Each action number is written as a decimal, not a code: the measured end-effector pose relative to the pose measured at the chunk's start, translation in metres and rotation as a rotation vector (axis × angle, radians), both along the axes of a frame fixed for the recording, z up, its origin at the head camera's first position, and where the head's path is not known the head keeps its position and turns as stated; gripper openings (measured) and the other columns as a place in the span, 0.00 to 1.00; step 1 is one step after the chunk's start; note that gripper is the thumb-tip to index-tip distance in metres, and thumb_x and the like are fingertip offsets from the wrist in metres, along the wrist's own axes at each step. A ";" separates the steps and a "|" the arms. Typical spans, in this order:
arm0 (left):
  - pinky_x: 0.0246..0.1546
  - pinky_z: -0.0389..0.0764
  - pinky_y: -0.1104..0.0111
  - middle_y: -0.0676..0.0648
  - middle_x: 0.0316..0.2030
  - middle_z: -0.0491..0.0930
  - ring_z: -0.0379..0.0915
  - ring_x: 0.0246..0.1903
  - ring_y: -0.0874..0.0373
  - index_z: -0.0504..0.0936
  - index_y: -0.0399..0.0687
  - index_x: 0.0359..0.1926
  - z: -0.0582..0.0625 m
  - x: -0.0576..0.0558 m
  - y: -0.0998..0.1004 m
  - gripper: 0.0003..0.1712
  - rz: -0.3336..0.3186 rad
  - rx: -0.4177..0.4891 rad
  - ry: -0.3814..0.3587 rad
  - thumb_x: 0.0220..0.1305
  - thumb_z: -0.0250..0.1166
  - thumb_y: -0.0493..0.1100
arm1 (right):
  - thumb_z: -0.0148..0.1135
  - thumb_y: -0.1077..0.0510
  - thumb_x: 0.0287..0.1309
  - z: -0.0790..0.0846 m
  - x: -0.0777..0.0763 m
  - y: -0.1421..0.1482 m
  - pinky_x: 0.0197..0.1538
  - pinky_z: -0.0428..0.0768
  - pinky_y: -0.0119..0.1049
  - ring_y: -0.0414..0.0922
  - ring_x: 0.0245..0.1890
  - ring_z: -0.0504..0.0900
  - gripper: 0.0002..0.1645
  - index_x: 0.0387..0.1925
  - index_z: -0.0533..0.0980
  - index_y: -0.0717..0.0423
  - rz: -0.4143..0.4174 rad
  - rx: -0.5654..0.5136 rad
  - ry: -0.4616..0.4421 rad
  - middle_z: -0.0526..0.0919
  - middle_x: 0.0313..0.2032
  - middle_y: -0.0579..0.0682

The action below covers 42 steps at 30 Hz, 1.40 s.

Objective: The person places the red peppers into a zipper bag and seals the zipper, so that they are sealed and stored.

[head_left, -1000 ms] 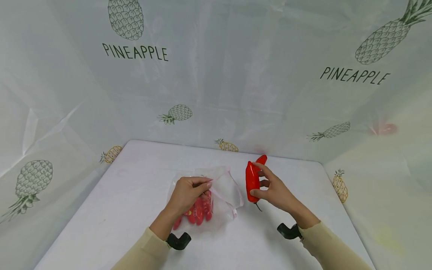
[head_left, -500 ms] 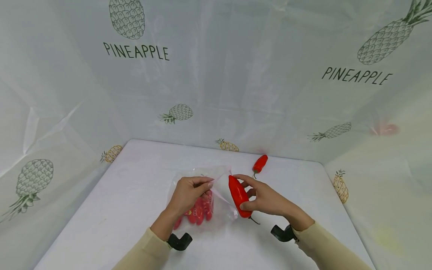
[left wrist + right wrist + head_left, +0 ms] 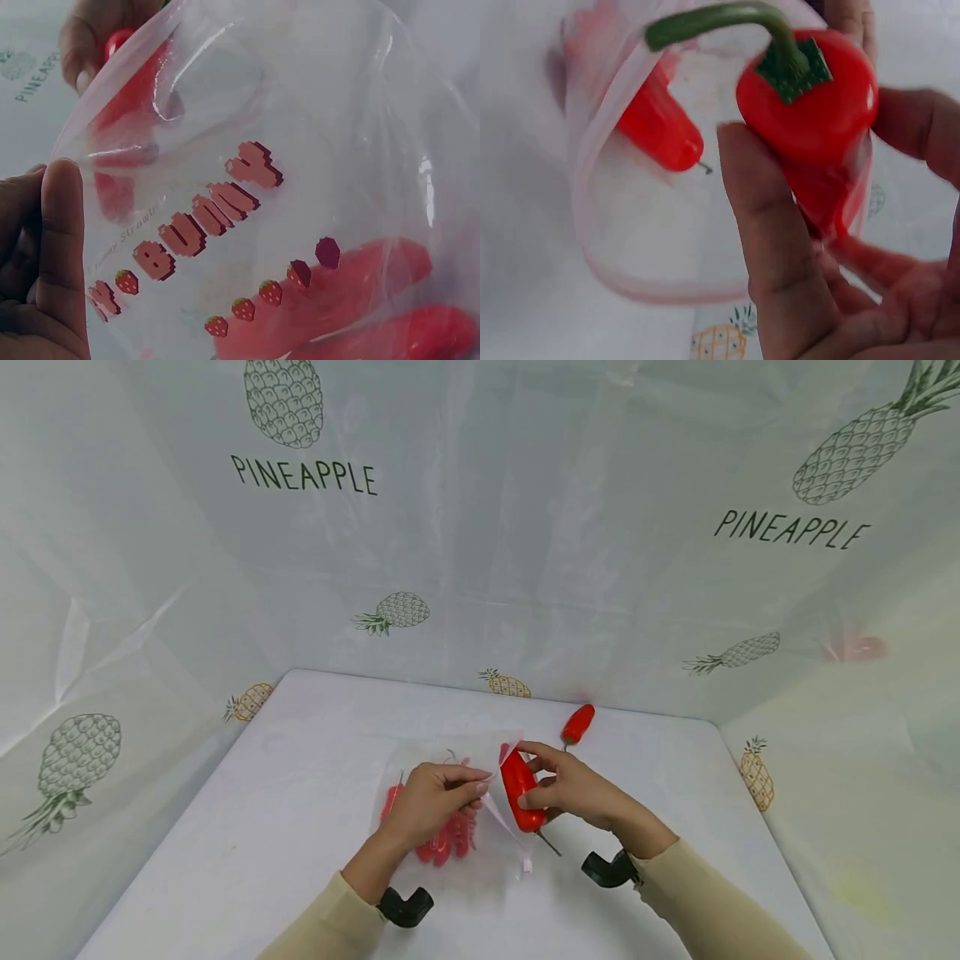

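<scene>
Left hand (image 3: 435,793): grip closed to a pinch, thumb against fingers, on the mouth edge of the clear bag (image 3: 322,120). Right hand (image 3: 573,789): grip spread to pepper width, thumb one side, fingers the other, with the held pepper (image 3: 520,797) between them.

Held pepper is red, tilted, tip up and left in the head view, green stem (image 3: 712,26) down toward the person. It's at the bag mouth: tip end shows through the film, stem end outside. Mouth gapes, pink rim (image 3: 641,292) visible in right wrist view.

Bag is on the tabletop (image 3: 300,760), in front of the person. Bagged peppers (image 3: 442,843), several, red, partly hidden by the left hand; can't get an exact count. Print on film: BUNNY lettering (image 3: 206,217) plus a row of small strawberries (image 3: 270,293).

Loose pepper (image 3: 578,724), also red, near the back edge of the tabletop, right of the bag, beyond the right hand, stem toward the person.

Cream sleeves (image 3: 712,902) on both arms, black mount (image 3: 405,907) at each wrist. Pale sheet (image 3: 525,543) behind, printed with pineapples (image 3: 283,402) and PINEAPPLE text (image 3: 303,474).
</scene>
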<state>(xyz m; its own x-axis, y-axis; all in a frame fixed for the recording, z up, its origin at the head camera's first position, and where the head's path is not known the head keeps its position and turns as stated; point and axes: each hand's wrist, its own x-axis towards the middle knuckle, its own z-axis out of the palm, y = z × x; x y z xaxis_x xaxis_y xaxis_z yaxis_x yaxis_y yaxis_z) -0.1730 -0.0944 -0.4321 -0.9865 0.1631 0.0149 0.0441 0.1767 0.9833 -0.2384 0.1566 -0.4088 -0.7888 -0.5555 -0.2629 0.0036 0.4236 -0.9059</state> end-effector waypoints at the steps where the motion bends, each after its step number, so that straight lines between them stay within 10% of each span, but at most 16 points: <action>1: 0.41 0.90 0.68 0.44 0.36 0.90 0.88 0.35 0.49 0.91 0.45 0.54 0.000 0.000 0.001 0.15 -0.009 0.009 -0.009 0.70 0.73 0.44 | 0.76 0.61 0.56 -0.001 0.000 -0.002 0.42 0.92 0.49 0.58 0.54 0.81 0.52 0.79 0.61 0.54 -0.018 -0.019 -0.009 0.75 0.60 0.63; 17: 0.39 0.92 0.64 0.39 0.33 0.90 0.89 0.30 0.51 0.89 0.37 0.54 0.002 -0.003 0.005 0.15 -0.018 0.177 -0.004 0.71 0.71 0.40 | 0.75 0.61 0.58 -0.020 0.022 -0.042 0.37 0.92 0.46 0.50 0.40 0.84 0.55 0.82 0.56 0.50 -0.281 -0.169 0.087 0.76 0.57 0.63; 31: 0.39 0.92 0.62 0.37 0.37 0.90 0.89 0.31 0.52 0.90 0.38 0.51 0.015 -0.004 -0.010 0.13 0.063 0.153 0.037 0.71 0.71 0.40 | 0.78 0.60 0.56 -0.020 0.024 -0.043 0.39 0.92 0.44 0.50 0.44 0.84 0.53 0.79 0.62 0.54 -0.237 0.136 0.339 0.80 0.54 0.58; 42: 0.39 0.92 0.65 0.41 0.37 0.90 0.88 0.32 0.53 0.89 0.36 0.52 0.015 -0.005 -0.014 0.14 0.068 0.135 0.039 0.71 0.71 0.40 | 0.79 0.57 0.57 -0.017 0.024 -0.043 0.40 0.92 0.45 0.53 0.46 0.87 0.54 0.80 0.60 0.54 -0.207 0.172 0.385 0.81 0.56 0.58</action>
